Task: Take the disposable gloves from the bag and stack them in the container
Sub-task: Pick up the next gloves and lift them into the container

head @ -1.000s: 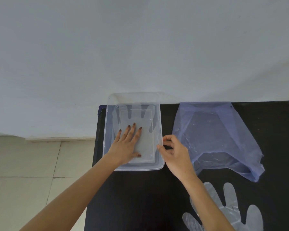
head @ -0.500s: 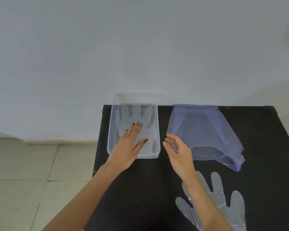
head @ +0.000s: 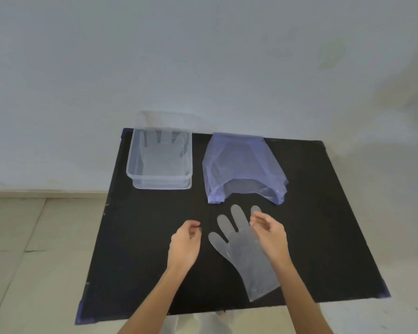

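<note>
Bare, empty hands hover: left hand (head: 184, 244) loosely curled, right hand (head: 270, 233) spread over a clear glove (head: 245, 255) lying flat on the black table (head: 135, 237). Purple bag (head: 243, 165) at twelve o'clock; container (head: 140, 175) holding gloves (head: 161, 153) at eleven.

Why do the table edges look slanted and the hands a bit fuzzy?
Head view: the wide-angle lens splays the black table's edges outward; the left hand and right hand show soft, smeared outlines, probably motion blur; the clear glove and container look faint because they are see-through.
</note>
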The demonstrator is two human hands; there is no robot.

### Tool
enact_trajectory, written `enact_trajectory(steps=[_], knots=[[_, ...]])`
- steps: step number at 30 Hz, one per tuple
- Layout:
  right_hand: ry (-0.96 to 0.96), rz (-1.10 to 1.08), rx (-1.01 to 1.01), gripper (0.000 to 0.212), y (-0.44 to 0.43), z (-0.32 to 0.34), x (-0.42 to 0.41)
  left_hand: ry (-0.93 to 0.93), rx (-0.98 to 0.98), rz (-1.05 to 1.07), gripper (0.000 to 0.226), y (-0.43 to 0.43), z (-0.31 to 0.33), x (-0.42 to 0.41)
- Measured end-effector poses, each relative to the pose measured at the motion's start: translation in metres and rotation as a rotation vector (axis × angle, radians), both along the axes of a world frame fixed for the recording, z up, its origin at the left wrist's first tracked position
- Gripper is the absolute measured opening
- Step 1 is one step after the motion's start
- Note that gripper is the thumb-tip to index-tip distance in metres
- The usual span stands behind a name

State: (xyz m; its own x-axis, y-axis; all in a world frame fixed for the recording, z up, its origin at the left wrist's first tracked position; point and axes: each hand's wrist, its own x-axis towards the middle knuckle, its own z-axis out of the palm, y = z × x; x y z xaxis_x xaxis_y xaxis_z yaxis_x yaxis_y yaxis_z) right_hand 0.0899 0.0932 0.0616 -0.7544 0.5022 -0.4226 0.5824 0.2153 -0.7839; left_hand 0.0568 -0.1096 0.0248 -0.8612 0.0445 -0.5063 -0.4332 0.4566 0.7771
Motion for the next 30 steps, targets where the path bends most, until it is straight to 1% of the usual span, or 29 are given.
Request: enact_trajectory(steps=[2,5,7,9,12,16,19,23,25,30], knots=[[-0.037,-0.027,0.009,0.029,0.024,-0.011,0.020,-0.097,0.050,0.052,0.025,0.010,-0.013,0.021],[-0.117,-0.110,0.018,0.034,0.057,-0.032,0.046,-0.245,0.094,0.155,0.025,0.028,-0.033,0.050],[-0.173,-0.154,0.023,0.038,0.074,-0.043,0.060,-0.314,0.123,0.248,0.025,0.045,-0.040,0.070],[-0.212,-0.155,0.017,0.041,0.088,-0.053,0.071,-0.349,0.180,0.351,0.026,0.065,-0.043,0.085],[-0.230,-0.100,-0.009,0.043,0.101,-0.061,0.078,-0.332,0.230,0.476,0.025,0.093,-0.044,0.098],[-0.216,-0.068,-0.031,0.041,0.113,-0.068,0.082,-0.345,0.263,0.547,0.017,0.123,-0.037,0.107],[-0.229,-0.074,-0.066,0.035,0.118,-0.074,0.082,-0.340,0.228,0.568,0.016,0.138,-0.039,0.111],[-0.244,-0.054,-0.052,0.016,0.119,-0.076,0.081,-0.346,0.210,0.629,0.010,0.149,-0.039,0.112],[-0.252,-0.048,-0.051,0.009,0.120,-0.079,0.081,-0.348,0.188,0.654,0.008,0.153,-0.038,0.112],[-0.247,-0.044,-0.096,0.008,0.123,-0.080,0.083,-0.351,0.161,0.708,0.009,0.159,-0.038,0.113]])
